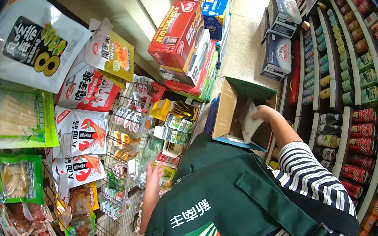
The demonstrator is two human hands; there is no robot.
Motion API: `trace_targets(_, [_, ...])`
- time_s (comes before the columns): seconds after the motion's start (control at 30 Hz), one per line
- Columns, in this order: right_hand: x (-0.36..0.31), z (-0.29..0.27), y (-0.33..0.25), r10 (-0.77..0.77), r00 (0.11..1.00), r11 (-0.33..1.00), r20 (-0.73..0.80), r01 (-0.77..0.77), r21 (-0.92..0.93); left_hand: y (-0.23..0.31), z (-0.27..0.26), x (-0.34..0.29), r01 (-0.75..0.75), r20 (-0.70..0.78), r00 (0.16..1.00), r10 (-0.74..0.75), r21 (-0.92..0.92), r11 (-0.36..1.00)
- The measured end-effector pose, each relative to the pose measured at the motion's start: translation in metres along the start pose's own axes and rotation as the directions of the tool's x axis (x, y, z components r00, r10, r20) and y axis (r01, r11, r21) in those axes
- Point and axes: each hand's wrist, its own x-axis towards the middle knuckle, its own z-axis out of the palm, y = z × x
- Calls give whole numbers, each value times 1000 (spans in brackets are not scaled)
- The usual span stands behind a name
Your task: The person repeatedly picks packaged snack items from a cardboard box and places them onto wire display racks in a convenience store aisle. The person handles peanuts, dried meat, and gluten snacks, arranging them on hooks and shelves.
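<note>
My right hand [268, 114] reaches into an open cardboard box [225, 114] in front of me. Its fingers are closed on the edge of a whitish, translucent plastic packet [249, 123], which stands tilted inside the box. What the packet contains cannot be made out. On the left, my left hand [152, 176] has its fingers stretched out and holds nothing. It is close to small snack packs [169, 173] and a clear plastic bag [153, 147] on the low part of a wire rack.
Large snack pouches [28, 41] hang on the wire rack [110, 226] to my left. Stacked cartons [175, 34] stand beyond it. Dark blue cartons [276, 54] are on the floor ahead. Shelves of drink cans [361, 129] line my right side. A green apron [216, 181] covers my front.
</note>
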Motion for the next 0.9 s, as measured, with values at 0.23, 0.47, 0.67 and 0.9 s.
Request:
trace_targets(0.23, [-77,-62,-67,-103,974,947,203,159,-279,37,26,-8,-222,199,957,213,27,975])
trace_targets(0.47, [-171,-115,-154,-522,818,842,243,539,-3,97,52,-44,-280,440,849,291,-93,956])
trace_targets(0.67, [-229,-55,-254,-826,564,558,-2,817,-146,141,75,-74,-181,542,763,353,-345,921])
trace_targets(0.9, [-221,43,-292,-927,81,68,366,997,-47,128,79,-73,-176,208,903,375,-620,765])
